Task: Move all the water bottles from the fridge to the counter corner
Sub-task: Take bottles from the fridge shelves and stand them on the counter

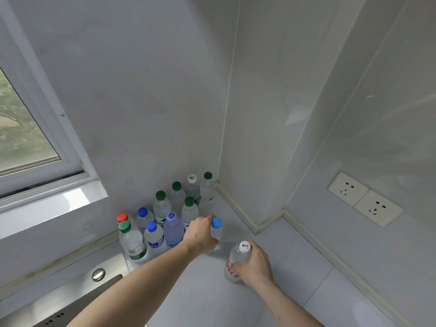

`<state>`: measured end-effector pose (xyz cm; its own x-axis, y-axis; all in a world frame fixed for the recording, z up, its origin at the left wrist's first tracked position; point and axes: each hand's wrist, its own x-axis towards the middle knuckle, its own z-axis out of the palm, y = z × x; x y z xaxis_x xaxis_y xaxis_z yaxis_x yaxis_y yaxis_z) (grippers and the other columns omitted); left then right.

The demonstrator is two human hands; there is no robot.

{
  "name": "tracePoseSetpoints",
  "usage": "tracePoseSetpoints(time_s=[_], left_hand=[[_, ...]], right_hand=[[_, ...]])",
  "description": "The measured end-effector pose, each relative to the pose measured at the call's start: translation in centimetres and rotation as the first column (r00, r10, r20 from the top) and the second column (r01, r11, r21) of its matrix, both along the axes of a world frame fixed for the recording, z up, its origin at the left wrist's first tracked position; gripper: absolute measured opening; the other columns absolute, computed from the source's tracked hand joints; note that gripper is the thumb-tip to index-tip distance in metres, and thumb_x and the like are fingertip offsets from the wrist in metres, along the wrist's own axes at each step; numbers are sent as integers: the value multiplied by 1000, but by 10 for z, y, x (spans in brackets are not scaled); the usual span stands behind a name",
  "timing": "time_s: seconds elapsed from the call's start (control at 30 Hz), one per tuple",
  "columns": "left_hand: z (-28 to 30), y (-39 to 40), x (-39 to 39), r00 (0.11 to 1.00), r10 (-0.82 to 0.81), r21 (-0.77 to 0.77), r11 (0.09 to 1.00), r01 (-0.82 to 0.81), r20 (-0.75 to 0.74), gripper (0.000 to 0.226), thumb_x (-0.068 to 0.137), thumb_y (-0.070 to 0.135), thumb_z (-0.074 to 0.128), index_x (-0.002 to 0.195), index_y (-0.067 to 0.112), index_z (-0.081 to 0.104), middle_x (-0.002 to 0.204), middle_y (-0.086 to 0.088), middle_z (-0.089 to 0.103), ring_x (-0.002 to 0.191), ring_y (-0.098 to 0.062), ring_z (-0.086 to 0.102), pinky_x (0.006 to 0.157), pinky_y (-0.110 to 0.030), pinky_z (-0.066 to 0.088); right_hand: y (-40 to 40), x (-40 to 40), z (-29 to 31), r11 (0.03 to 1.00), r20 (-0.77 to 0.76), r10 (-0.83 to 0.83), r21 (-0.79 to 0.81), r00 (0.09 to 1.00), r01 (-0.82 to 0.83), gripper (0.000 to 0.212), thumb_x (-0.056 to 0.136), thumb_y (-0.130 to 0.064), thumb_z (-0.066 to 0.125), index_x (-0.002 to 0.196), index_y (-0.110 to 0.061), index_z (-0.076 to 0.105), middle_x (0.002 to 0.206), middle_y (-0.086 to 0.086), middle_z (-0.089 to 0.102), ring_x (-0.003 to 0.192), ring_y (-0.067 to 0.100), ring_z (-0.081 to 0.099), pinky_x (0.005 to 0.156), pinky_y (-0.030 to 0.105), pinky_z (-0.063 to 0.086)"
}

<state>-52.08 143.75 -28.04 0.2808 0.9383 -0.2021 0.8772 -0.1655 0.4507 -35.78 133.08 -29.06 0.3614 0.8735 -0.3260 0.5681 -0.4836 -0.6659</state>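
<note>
Left hand (200,234) fingers wrapped round blue-capped bottle (216,228), right hand (253,265) fingers gripping white-capped bottle (237,260). Both bottles upright, at or just above worktop (295,263), beside bottle cluster (165,218) in corner. Step: setting down pair. Next: release without toppling neighbours, return to fridge.

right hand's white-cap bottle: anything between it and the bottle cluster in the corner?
Yes, partly. The left hand and its blue-cap bottle stand between the white-cap bottle, held by the right hand, and the cluster. The counter toward the wall is bare.
</note>
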Motion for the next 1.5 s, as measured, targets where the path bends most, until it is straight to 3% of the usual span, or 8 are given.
tracePoseSetpoints(time_s=[0.27,0.47,0.6,0.8,1.07,1.2,1.4,1.5], left_hand=[[0,47,12,992,128,-17,992,-127,22,49,79,8,72,124,19,55,114,-5,66,100,-29,65,72,-34,48],[14,71,9,984,178,71,981,-180,28,41,88,6,65,121,15,43,98,-6,58,83,-29,59,63,-36,45],[31,80,13,990,99,140,987,-85,-98,17,97,13,58,113,12,51,108,-9,62,93,-31,63,68,-36,45],[50,87,13,947,32,199,979,33,-318,12,95,20,62,107,18,67,101,-4,71,93,-27,70,68,-31,47],[43,96,8,945,24,238,970,58,-327,9,96,26,67,99,19,70,93,-2,71,79,-24,64,64,-30,44],[39,95,3,963,2,289,954,79,-270,12,98,28,62,102,20,70,102,-3,69,90,-28,67,68,-34,49],[33,98,-6,968,-2,325,942,86,-249,14,97,24,60,93,21,72,95,-1,71,85,-28,67,70,-33,55],[28,101,-7,978,11,297,953,53,-210,12,95,23,62,86,23,69,89,2,67,82,-27,64,74,-33,56]], right_hand=[[19,6,-6,999,3,12,45,1000,-12,40,75,-23,84,109,-33,64,106,-13,64,98,15,61,81,24,47],[36,10,-6,1000,-20,-7,26,1000,8,45,71,-17,83,104,-38,62,103,-11,66,98,19,65,83,27,54],[54,9,-5,1000,-14,-14,1,1000,14,47,72,-18,83,114,-32,67,102,-9,65,100,23,67,80,26,51],[86,4,-2,999,-32,-34,12,999,35,46,75,-17,81,118,-25,66,109,0,72,105,27,70,83,31,55],[138,-3,9,998,-72,-39,47,997,43,35,84,-11,76,115,-19,62,106,1,65,100,27,65,82,30,51],[158,-6,15,999,-59,6,49,998,-3,29,86,-9,71,104,-25,55,102,-1,61,103,29,65,90,35,53],[185,-10,18,996,-90,53,77,995,-46,27,92,-8,66,117,-16,59,103,-1,57,96,22,56,87,30,46],[192,-15,24,991,-80,106,92,991,-98,21,91,-4,61,104,-19,54,100,-1,58,104,28,62,86,29,46]])
